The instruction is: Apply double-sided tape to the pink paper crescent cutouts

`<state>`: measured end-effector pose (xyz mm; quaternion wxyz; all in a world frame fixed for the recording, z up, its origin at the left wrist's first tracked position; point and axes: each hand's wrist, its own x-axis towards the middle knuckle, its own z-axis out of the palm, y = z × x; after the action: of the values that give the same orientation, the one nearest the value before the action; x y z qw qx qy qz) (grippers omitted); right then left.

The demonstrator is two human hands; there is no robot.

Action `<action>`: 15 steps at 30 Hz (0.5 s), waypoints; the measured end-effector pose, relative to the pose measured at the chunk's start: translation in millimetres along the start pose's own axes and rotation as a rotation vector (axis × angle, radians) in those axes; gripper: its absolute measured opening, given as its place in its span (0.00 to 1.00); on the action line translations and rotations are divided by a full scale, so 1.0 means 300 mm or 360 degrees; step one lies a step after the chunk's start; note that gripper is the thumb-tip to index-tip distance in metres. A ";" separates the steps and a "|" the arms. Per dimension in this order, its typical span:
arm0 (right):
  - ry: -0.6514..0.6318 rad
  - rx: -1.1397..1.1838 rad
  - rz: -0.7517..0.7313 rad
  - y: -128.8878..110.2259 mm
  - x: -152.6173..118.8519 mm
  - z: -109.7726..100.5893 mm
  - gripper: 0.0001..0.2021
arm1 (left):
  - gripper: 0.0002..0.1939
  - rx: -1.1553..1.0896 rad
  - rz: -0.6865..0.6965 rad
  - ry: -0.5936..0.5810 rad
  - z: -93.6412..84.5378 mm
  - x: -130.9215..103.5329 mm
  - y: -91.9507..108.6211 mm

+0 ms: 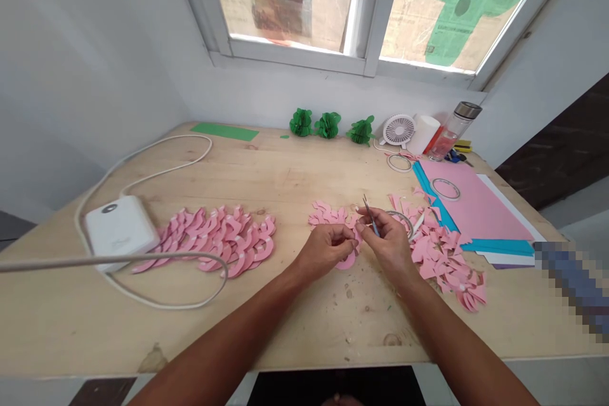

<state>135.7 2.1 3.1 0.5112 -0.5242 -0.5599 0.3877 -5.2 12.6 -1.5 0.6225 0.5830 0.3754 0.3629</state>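
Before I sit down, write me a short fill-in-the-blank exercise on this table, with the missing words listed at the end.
1. Along the back of the table stand ____ ruffled green decorations.
2. In the picture, the bottle stands to the ____ of the fan.
3. The right hand holds a thin tool, while the left hand pinches a paper piece coloured ____.
4. The flat strip at the back left is coloured ____.

Missing words: three; right; pink; green.
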 end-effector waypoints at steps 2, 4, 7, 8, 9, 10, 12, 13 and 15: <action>-0.0003 0.0045 0.0001 0.000 0.000 0.001 0.14 | 0.07 -0.0017 0.0003 -0.0013 -0.002 0.001 -0.003; -0.0003 0.0059 0.0003 0.000 0.002 0.000 0.14 | 0.07 -0.0022 -0.0001 -0.0019 -0.006 0.001 -0.006; 0.0002 0.0051 0.0014 -0.001 0.005 -0.004 0.14 | 0.06 -0.0011 -0.0033 -0.0025 -0.016 0.004 -0.007; 0.0004 0.0046 0.0019 -0.002 0.005 -0.005 0.14 | 0.06 -0.0021 -0.0047 -0.0031 -0.019 0.005 -0.005; 0.0010 0.0043 0.0022 -0.003 0.006 -0.006 0.14 | 0.06 -0.0040 -0.0059 -0.0030 -0.023 0.006 -0.004; 0.0021 0.0041 0.0024 -0.003 0.006 -0.006 0.14 | 0.06 -0.0068 -0.0070 -0.0021 -0.026 0.008 -0.002; 0.0071 0.0038 0.0026 -0.004 0.006 -0.007 0.14 | 0.07 -0.0152 -0.0076 0.0027 -0.032 0.010 0.004; 0.0104 0.0043 0.0030 -0.003 0.006 -0.007 0.14 | 0.08 -0.0208 -0.0072 0.0065 -0.034 0.011 0.007; 0.0153 0.0066 0.0065 -0.002 0.006 -0.007 0.13 | 0.09 -0.0333 -0.0063 0.0143 -0.040 0.012 0.013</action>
<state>137.7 3.5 4.5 0.5403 -0.5429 -0.5156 0.3840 -14.3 21.4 1.7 0.6697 0.4904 0.3743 0.4135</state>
